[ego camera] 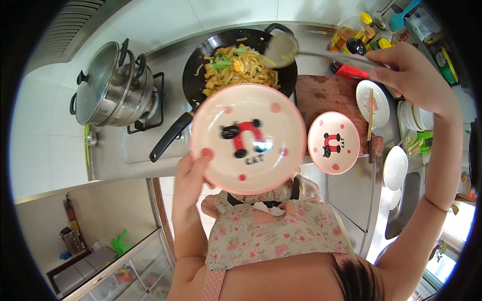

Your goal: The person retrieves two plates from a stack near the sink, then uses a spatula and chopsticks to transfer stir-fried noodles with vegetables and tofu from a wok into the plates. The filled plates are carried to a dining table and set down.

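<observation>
My left hand [192, 175] grips the lower left rim of a pink-edged plate [260, 113] with a cat picture, its bare inner face towards the camera. The plate covers the near edge of a black wok [194, 75], which holds fried noodles [246, 69] with green vegetables and pale chunks. In my right hand [410, 75] is the handle of a metal ladle [282, 50], its food-smeared bowl over the wok's right side. A second cat plate [333, 143] lies at the near edge of a wooden cutting board [324, 90].
A stacked steamer pot [113, 86] with a glass lid stands left on a burner. Chopsticks [370, 113] rest across a white plate [380, 96] beside a knife handle [372, 148]. Bottles [348, 32] stand at the back right, bowls [410, 114] and a sink [404, 210] on the right.
</observation>
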The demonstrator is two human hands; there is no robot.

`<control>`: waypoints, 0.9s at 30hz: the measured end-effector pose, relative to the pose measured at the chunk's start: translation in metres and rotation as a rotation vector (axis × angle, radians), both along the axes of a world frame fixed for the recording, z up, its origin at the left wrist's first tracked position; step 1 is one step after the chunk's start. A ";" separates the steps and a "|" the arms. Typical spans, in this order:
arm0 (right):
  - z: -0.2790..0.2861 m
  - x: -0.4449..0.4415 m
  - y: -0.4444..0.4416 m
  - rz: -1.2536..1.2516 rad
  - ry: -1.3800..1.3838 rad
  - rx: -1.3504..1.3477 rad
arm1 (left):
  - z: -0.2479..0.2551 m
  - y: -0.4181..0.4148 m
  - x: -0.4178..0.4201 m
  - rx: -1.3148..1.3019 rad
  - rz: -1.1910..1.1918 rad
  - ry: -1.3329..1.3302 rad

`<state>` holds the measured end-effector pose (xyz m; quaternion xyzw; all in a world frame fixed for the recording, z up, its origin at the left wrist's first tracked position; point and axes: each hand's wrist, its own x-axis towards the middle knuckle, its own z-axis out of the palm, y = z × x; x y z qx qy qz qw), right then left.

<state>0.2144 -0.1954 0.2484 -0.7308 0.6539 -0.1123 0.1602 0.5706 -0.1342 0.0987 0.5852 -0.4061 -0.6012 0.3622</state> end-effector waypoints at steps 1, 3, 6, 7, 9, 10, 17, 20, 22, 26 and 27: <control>0.000 0.003 -0.006 0.010 0.092 0.079 | 0.005 0.002 0.013 -0.026 0.072 -0.027; 0.004 0.010 -0.019 0.032 0.274 0.239 | 0.015 0.004 0.032 -0.065 0.295 -0.115; 0.004 0.025 -0.044 0.046 0.483 0.386 | 0.024 0.002 0.066 -0.119 0.512 -0.089; -0.005 0.026 -0.049 0.089 0.515 0.349 | 0.026 0.001 0.073 -0.159 0.595 -0.092; -0.028 0.025 -0.059 0.164 0.516 0.323 | 0.033 -0.001 0.090 -0.195 0.617 -0.059; -0.045 0.023 -0.064 0.194 0.481 0.337 | 0.035 -0.004 0.095 -0.214 0.621 -0.041; -0.175 0.023 -0.045 0.048 -0.193 0.196 | 0.035 -0.017 0.123 -0.222 0.689 -0.013; -0.186 0.019 -0.031 -0.075 -0.366 0.201 | 0.031 -0.028 0.124 -0.229 0.713 -0.026; -0.184 0.015 -0.023 -0.201 -0.509 0.240 | 0.031 -0.038 0.128 -0.226 0.709 -0.031; -0.182 0.008 -0.013 -0.278 -0.636 0.349 | 0.035 -0.058 0.114 -0.215 0.771 -0.021; -0.184 0.007 -0.011 -0.275 -0.682 0.365 | 0.036 -0.062 0.112 -0.211 0.772 -0.037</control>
